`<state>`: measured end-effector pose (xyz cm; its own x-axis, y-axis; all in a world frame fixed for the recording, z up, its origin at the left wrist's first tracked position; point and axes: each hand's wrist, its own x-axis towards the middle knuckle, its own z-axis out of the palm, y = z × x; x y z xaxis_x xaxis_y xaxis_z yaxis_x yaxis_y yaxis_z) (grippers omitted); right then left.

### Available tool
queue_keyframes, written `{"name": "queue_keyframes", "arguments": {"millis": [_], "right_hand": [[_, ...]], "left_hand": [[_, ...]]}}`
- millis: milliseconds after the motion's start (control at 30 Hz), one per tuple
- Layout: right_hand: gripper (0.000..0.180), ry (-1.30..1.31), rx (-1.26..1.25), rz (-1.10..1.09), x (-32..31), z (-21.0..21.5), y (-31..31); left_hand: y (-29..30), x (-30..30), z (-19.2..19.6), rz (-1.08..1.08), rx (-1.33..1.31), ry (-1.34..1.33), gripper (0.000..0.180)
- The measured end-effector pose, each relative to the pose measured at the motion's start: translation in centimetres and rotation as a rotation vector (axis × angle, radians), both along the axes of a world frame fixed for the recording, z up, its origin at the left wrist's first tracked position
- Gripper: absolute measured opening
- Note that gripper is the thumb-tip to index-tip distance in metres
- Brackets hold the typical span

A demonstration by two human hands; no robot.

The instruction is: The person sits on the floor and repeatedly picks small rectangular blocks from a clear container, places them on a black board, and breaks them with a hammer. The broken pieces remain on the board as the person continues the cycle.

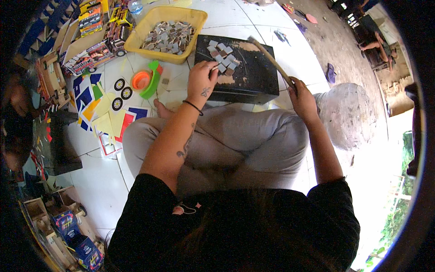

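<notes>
I am looking down at a person sitting cross-legged on a white tiled floor, their left hand (202, 79) pinching closed on one of the small grey and brown square tiles (221, 58) lying just ahead on a black board (253, 77). Their right hand (301, 97) is gripping a wooden stick (271, 60), its long axis slanting up-left over the board toward those tiles. A yellow tray (146, 28) of more squares is sitting beyond, with colourful toy-truck boxes (97, 45) far left.

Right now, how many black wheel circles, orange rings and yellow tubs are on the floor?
Black wheel circles: 3
Orange ring: 1
Yellow tub: 1
Total: 5
</notes>
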<state>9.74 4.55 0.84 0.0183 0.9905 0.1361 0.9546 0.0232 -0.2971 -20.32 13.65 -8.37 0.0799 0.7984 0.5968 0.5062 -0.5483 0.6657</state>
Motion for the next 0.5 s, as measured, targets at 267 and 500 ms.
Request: {"name": "queue_keyframes", "arguments": {"millis": [267, 500], "right_hand": [[0.036, 0.045, -0.101, 0.075, 3.5, -4.4, 3.4], [0.022, -0.083, 0.119, 0.335, -3.1, -1.9, 6.7]], "left_hand": [[6.8, -6.8, 4.6, 0.623, 0.231, 0.507, 0.028], [2.4, -0.6, 3.2, 0.080, -0.141, 0.481, 0.030]]}}
